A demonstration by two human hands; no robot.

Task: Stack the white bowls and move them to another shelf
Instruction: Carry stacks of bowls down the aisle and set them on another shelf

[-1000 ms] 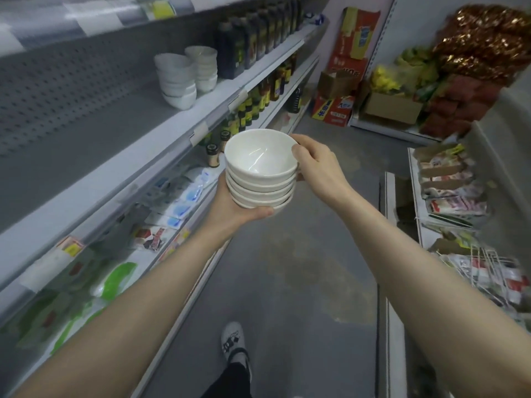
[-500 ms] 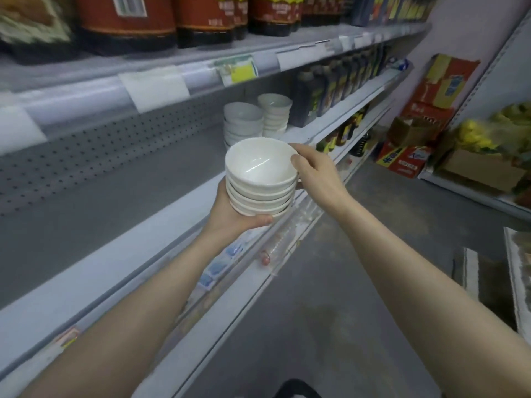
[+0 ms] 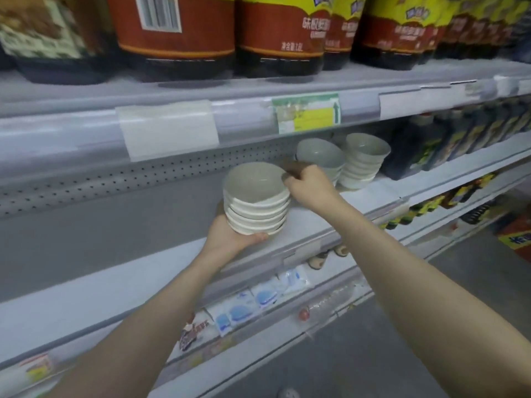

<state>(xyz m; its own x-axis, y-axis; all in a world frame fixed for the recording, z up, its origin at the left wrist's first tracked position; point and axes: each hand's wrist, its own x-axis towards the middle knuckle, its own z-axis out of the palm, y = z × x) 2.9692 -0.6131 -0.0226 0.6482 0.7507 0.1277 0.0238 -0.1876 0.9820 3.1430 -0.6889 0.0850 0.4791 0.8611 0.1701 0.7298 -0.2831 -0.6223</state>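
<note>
**Left hand (image 3: 231,235) under a bowl stack, shelf lip just below**

Your left hand cups the foot of the stack of white bowls (image 3: 255,205) from beneath, thumb curled up its near side. The stack sits at centre frame, above the front of the grey shelf (image 3: 120,268). Your right hand (image 3: 309,186) pinches the top rim on the right. The stack looks carried rather than set down, though blur makes contact hard to judge.

The bowls look like glazed ceramic, smooth and hard. They are nested but sit slightly askew. A tilt, or a knock against the overhanging price rail (image 3: 172,124) at upper centre, could slide the top ones off. They would likely chip or shatter on the floor (image 3: 431,354).

The shelf appears to be slick painted metal, with a perforated back panel (image 3: 115,182). Just to the right, two more bowl stacks (image 3: 363,163) crowd your right knuckles. A nudge could tip them into the dark bottles (image 3: 431,147).
</note>
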